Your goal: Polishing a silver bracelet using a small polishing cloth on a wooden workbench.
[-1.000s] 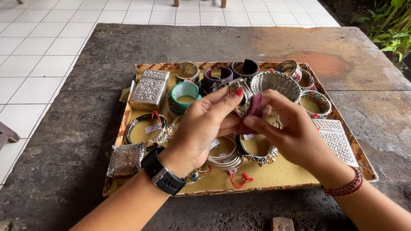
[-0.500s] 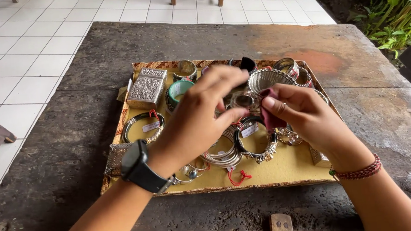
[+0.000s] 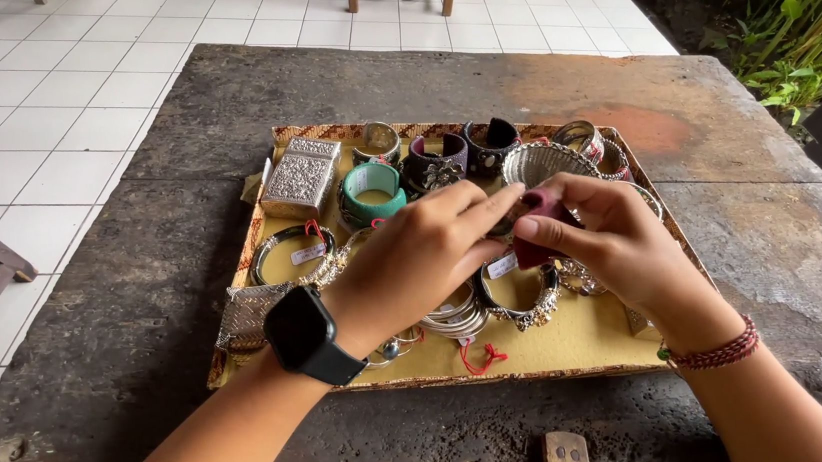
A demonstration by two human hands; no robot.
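Both hands met over the tray (image 3: 644, 359) — my right hand (image 3: 623, 241) pinched the maroon cuff (image 3: 541, 228), left hand (image 3: 414, 261) fingertips closed on its edge — I judged a light, steady grip best.

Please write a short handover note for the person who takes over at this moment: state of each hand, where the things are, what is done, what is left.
Left hand: over the tray, fingertips on the small dark red piece.
Right hand: pinches the same piece between thumb and fingers.
The piece is held above the tray, near the silver mesh bangle.
Done: the piece is lifted off the lining.
Left: it is not yet put down; the teal bangle and embossed silver box lie untouched.
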